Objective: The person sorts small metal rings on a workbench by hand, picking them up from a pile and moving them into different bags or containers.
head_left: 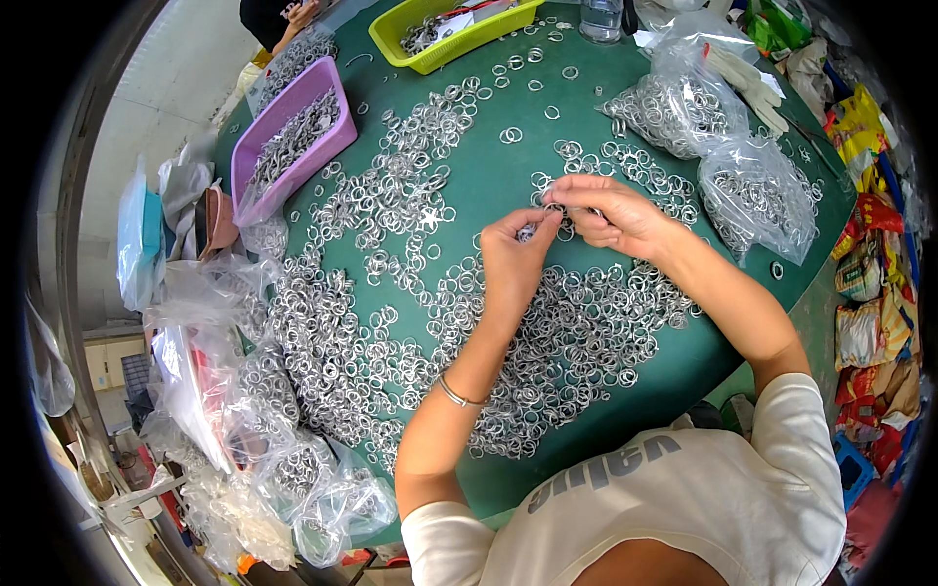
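My left hand [515, 262] and my right hand [613, 213] meet above the green table. Between their pinched fingertips is a small silver metal ring [554, 207], gripped from both sides. More metal, partly hidden, shows inside the curled fingers of the left hand. Below and around my hands spreads a thick pile of loose silver rings [576, 332]. Another heap of rings [332, 361] lies to the left, and a looser scatter [405, 161] runs toward the far side.
A purple basket [342, 132] of metal parts stands far left, a yellow-green basket [430, 61] at the back. Clear bags of rings [757, 200] sit at the right, near a white glove [747, 83]. More plastic bags [322, 508] crowd the left edge. Another person's hand [301, 14] shows far off.
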`<state>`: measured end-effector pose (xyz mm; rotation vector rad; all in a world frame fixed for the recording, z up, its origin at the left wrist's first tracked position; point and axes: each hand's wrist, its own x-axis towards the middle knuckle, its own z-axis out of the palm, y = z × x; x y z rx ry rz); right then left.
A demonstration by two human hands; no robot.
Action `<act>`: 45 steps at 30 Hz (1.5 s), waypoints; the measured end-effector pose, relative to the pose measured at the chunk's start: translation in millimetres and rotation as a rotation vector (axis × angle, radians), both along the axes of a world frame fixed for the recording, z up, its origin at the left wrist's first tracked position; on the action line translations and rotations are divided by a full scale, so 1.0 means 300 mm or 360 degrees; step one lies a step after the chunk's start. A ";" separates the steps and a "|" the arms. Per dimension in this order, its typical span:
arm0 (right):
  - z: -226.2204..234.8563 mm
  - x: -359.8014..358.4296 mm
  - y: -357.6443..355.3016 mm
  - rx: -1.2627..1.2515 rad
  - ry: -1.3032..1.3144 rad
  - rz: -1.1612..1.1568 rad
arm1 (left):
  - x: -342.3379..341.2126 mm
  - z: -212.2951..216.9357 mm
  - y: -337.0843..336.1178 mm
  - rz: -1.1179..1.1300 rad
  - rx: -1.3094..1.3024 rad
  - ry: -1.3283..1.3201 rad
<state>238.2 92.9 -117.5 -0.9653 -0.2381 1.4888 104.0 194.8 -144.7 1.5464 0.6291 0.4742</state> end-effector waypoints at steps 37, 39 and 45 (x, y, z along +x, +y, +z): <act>-0.067 0.187 -0.177 -0.0119 -0.1400 -0.0540 | -0.061 0.033 0.057 -0.0227 0.0743 0.0376; -0.011 0.163 -0.184 0.0044 -0.0533 -0.0540 | -0.068 0.033 0.054 -0.0263 0.0591 0.0330; -0.110 0.189 -0.083 -0.0319 -0.2337 -0.0596 | -0.070 0.043 0.035 -0.0307 0.0378 0.0280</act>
